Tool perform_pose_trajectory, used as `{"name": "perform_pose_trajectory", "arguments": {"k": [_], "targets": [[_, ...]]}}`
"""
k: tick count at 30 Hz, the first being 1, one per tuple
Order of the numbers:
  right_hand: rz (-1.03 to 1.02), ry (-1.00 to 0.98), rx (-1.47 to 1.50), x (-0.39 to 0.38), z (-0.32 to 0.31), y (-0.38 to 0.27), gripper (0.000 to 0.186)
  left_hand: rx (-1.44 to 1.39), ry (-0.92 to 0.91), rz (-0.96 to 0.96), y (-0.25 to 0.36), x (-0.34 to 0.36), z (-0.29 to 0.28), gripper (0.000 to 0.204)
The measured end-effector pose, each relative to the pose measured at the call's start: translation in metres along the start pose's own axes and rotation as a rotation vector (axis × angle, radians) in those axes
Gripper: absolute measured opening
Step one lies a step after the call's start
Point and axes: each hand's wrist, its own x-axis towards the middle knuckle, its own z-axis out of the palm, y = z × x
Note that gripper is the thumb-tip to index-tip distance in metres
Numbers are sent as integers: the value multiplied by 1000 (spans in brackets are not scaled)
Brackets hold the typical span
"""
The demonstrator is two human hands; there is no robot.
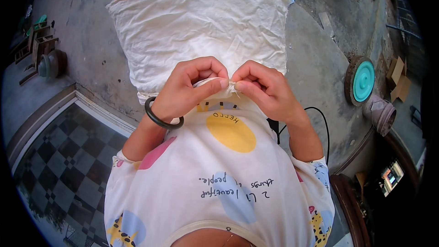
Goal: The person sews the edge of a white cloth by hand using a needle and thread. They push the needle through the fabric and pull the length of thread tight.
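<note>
A crumpled cream cloth (196,23) with frayed edges lies spread over my lap, hanging between my knees. My left hand (194,82) pinches the cloth's near edge between thumb and curled fingers, and a black bangle (162,121) rings that wrist. Just beside it, my right hand (263,87) also pinches the gathered edge, where loose threads show. The two sets of fingertips almost meet in front of my patterned white top (183,151). Whatever lies inside the fold is hidden by my fingers.
Concrete floor (91,64) surrounds me, with small wooden stools (39,45) and a round pot (52,64) at left. At right are a turquoise lid (362,81), a bucket (379,114) and cardboard (397,77). A checkered tiled floor (64,160) shows lower left.
</note>
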Motion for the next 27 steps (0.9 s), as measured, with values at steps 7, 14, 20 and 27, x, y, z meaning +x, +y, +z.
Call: {"name": "perform_pose_trajectory", "arguments": {"k": [7, 14, 20, 27], "targets": [[16, 51, 87, -2, 5, 6, 6, 53, 35, -32, 4, -3, -1, 11], [-22, 67, -21, -2, 2, 4, 5, 44, 83, 28, 6, -8, -1, 8], [-67, 54, -155, -1, 2, 1, 5, 66, 90, 36, 3, -8, 4, 9], [-37, 39, -56, 1, 4, 7, 4, 81, 78, 38, 0, -5, 4, 9]]}}
